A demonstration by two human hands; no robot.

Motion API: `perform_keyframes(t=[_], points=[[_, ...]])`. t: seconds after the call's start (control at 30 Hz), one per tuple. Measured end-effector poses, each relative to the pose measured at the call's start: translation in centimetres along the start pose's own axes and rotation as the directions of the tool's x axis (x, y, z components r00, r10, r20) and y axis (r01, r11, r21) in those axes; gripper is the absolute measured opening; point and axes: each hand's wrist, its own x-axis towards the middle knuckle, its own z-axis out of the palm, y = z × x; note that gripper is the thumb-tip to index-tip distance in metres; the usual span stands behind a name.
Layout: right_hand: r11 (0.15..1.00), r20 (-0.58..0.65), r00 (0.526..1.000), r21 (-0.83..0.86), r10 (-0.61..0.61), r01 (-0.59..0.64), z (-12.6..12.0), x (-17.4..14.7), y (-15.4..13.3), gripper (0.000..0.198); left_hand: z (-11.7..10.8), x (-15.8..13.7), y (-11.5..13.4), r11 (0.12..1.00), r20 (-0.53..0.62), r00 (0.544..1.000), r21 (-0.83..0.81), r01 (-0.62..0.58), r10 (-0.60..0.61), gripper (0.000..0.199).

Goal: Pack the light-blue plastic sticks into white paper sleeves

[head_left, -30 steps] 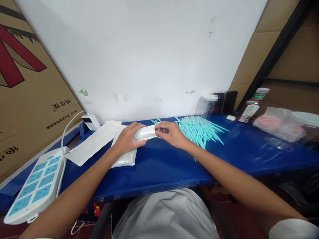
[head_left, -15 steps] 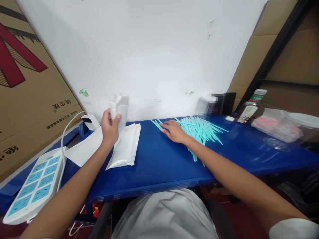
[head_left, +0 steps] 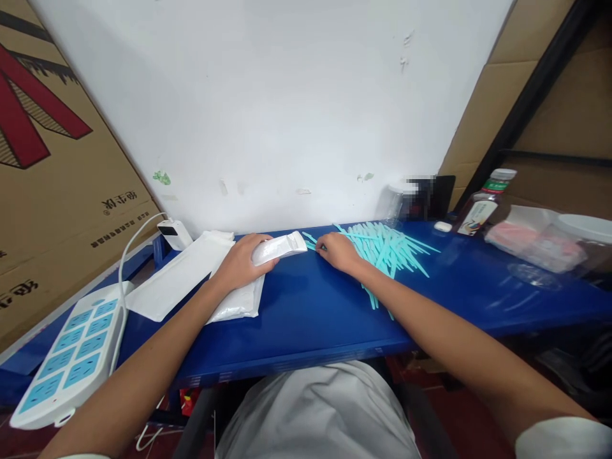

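My left hand [head_left: 246,260] is wrapped round a narrow white plastic packet [head_left: 280,248], whose end points right toward the turquoise sticks. Under that hand lies a larger flat white packet [head_left: 239,303] on the blue table. My right hand [head_left: 337,250] is closed, fingertips pinched together at a few thin turquoise sticks [head_left: 309,241] lying by the wall. Its fingers hide how many sticks are in the pinch. Just right of this hand spreads a loose pile of turquoise plastic sticks [head_left: 382,245].
A white sheet-like packet [head_left: 176,280] lies at left beside a power strip [head_left: 71,357] and a white plug-in device [head_left: 174,234]. On the right stand a bottle [head_left: 482,204], a clear jar [head_left: 586,236] and a pink-filled bag [head_left: 533,245]. The wall borders the blue table [head_left: 306,319] behind.
My left hand has lowered the narrow packet from upright to lying nearly level, farther right. My right hand's fingers, spread before, have closed at the few separate sticks.
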Motion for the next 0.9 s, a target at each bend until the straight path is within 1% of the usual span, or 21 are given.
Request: perform_keyframes(t=[0.17,0.27,0.3,0.43,0.57,0.63,0.73,0.8,0.9], points=[[0.996,-0.045,0.998,0.086,0.035,-0.031,0.2,-0.2,-0.2,0.024,-0.1,0.0,0.2,1.0,0.007,1.0,0.007,-0.004,0.004,0.056],[0.993,-0.021,1.0,0.114,0.017,-0.015,0.2,0.0,-0.4,0.014,-0.1,0.0,0.1,1.0,-0.004,1.0,0.012,-0.007,0.007,0.056],[0.994,-0.001,1.0,0.111,0.007,-0.007,0.2,0.0,-0.5,0.013,-0.1,0.0,0.1,1.0,-0.009,1.0,0.013,-0.011,0.011,0.055],[0.996,0.105,0.994,0.084,-0.022,0.013,-0.5,0.0,-0.7,0.023,-0.2,0.1,0.0,1.0,-0.023,0.999,0.016,-0.024,0.024,0.054],[0.996,0.215,0.976,0.091,-0.032,0.013,-1.9,-0.7,0.2,0.032,-0.3,0.1,0.0,1.0,-0.018,1.0,0.009,-0.022,0.022,0.053],[0.991,0.3,0.953,0.135,-0.049,0.008,-2.8,-1.2,1.0,0.04,-0.3,0.1,0.0,1.0,-0.017,1.0,0.006,-0.021,0.021,0.053],[0.962,0.398,0.912,0.274,-0.097,-0.017,-4.0,-1.9,2.2,0.044,-0.2,0.0,0.0,1.0,-0.008,1.0,0.009,-0.016,0.016,0.054],[0.94,0.402,0.908,0.34,-0.115,-0.032,-4.7,-2.2,2.9,0.044,-0.2,0.0,0.0,1.0,-0.003,1.0,0.008,-0.013,0.013,0.054],[0.918,0.357,0.93,0.392,-0.09,-0.062,-6.2,-2.5,3.6,0.042,-0.2,0.0,0.0,1.0,-0.006,1.0,-0.006,-0.015,0.015,0.053]])
